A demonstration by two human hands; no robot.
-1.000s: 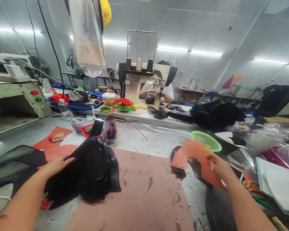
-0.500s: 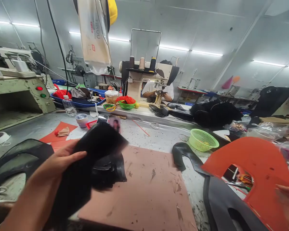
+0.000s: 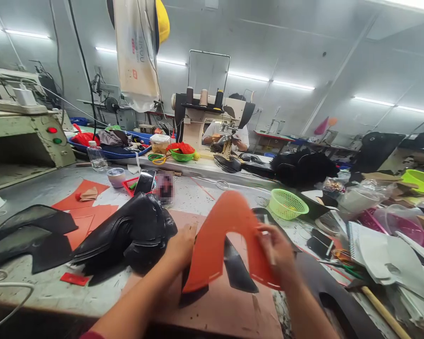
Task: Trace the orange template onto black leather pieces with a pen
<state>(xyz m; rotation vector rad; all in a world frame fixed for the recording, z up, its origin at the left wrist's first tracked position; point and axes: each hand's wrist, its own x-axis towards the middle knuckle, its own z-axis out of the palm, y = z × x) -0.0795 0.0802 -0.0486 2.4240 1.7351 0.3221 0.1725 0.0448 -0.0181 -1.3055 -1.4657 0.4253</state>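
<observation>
My right hand (image 3: 278, 252) grips the right side of an orange U-shaped template (image 3: 221, 214), its lower edges marked with pale slits. A thin, pale stick-like thing shows by those fingers, too blurred to name. Under the template lies a black leather piece (image 3: 238, 270), seen through the gap, on a pinkish board (image 3: 233, 308). At the template's left edge is my left hand (image 3: 182, 242). Its fingertips are partly hidden, and whether they grip the template or the leather cannot be told. Left of it lies a pile of black leather pieces (image 3: 127, 226).
More black pieces (image 3: 44, 230) and orange sheets (image 3: 79, 195) lie at left. A green basket (image 3: 288, 204) stands behind my right hand. A wooden handle (image 3: 385, 308), white papers (image 3: 392, 261) and a dark grey piece (image 3: 325, 278) crowd the right. A person sits behind a sewing machine (image 3: 212, 115).
The black pieces have left my left hand and lie in the pile at left. My right hand has brought the orange template from the right over the board; my left hand has moved right to meet it.
</observation>
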